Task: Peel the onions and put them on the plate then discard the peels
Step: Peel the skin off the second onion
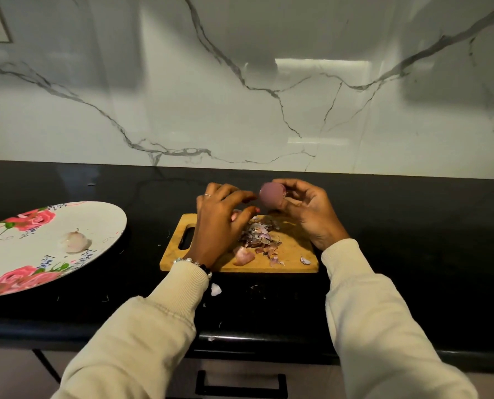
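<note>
A head-worn camera looks down at a glossy black counter (412,226) backed by a white marble-veined wall (240,96). The left edge of the picture cuts off a large white oval plate with pink rose print (96,223). On the plate rests one pale peeled onion (74,241), its outline soft and hard to make out. The left hand hides part of a small rectangular wooden cutting board with a handle slot (294,249). Whether the left fingertips touch the onion cannot be told; motion blur smears that spot.

Both arms, in cream ribbed sleeves (369,312), reach forward over the board. The left hand (219,217), with a beaded bracelet (194,263) at the wrist and a thin ring on one finger, is held palm down, its fingers (240,197) loosely bent and pointing right toward the onion, holding nothing that can be seen. The right hand (312,214) is turned palm inward, its fingers curled round a small round purple onion (271,195), gripping it from the right and from below.

That purple onion is held in the air above the far edge of the board, between the two hands. Beneath it lies a heap of purple and white onion peels (257,237) on the board. One white scrap of peel (216,289) lies on the counter just beside the left wrist.
</note>
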